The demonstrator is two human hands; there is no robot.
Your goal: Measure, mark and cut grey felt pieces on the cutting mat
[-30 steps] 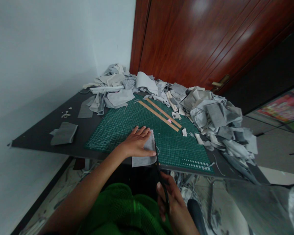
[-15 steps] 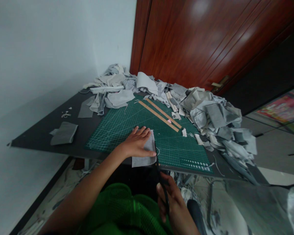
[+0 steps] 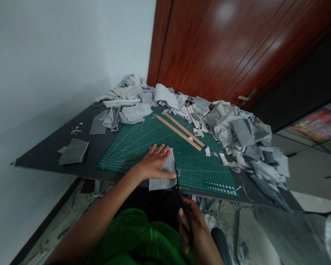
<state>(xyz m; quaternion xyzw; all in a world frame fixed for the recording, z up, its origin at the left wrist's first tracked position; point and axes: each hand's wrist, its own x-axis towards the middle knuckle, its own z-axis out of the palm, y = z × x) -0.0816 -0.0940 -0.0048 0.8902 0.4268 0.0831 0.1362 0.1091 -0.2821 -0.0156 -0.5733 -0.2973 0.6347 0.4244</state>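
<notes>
A small light-grey piece of cloth (image 3: 162, 184) lies at the near edge of the green cutting mat (image 3: 138, 147), its lower end reaching past the table edge. My left hand (image 3: 156, 163) rests flat on it with fingers stretched out and the thumb towards the cloth's right side. Black scissors (image 3: 179, 195) are gripped in my right hand (image 3: 194, 224), below the table edge. Their blades point away from me along the cloth's right edge, where a thin trimmed thread (image 3: 178, 172) curls on the mat. How far the blades are apart is too small to tell.
Two wooden rulers (image 3: 179, 132) lie on the mat's far part. Heaps of grey and white cloth (image 3: 231, 125) line the back and right of the table. On the left sit a folded grey cloth (image 3: 74, 151) and small scraps (image 3: 76, 130). A wooden door (image 3: 209, 48) stands behind.
My right hand and the scissors have shifted slightly towards me and to the right. My left hand stays flat on the cloth. The whole view has tilted a little.
</notes>
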